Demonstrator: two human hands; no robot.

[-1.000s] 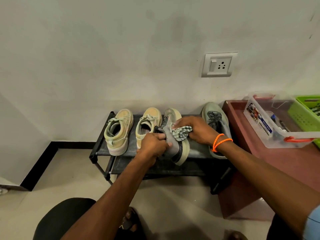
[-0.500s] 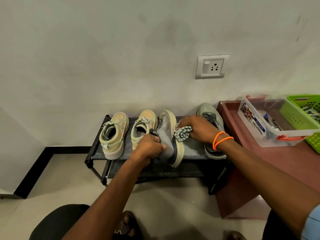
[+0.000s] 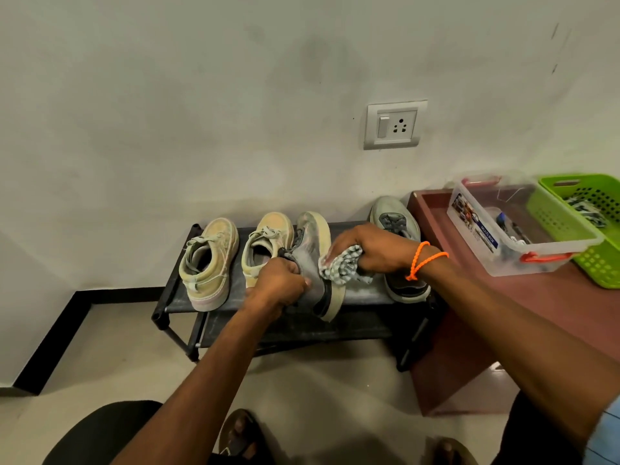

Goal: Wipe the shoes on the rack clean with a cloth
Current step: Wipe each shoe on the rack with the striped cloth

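On the black two-tier fabric shoe rack (image 3: 174, 298) we note two beige canvas sneakers (image 3: 208, 263) standing at the left. The left hand (image 3: 280, 286) is curled tight around the heel of a grey sneaker with a cream sole (image 3: 315, 260), tipped on its side. The right hand (image 3: 372, 246) bunches a grey-and-white checked cloth (image 3: 342, 265) against that sole. A second grey sneaker (image 3: 399, 250) stands at the right.

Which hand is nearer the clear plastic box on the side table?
Right. The right hand, holding the cloth, is just left of the clear plastic box. The left hand grips the grey shoe, further left on the rack.
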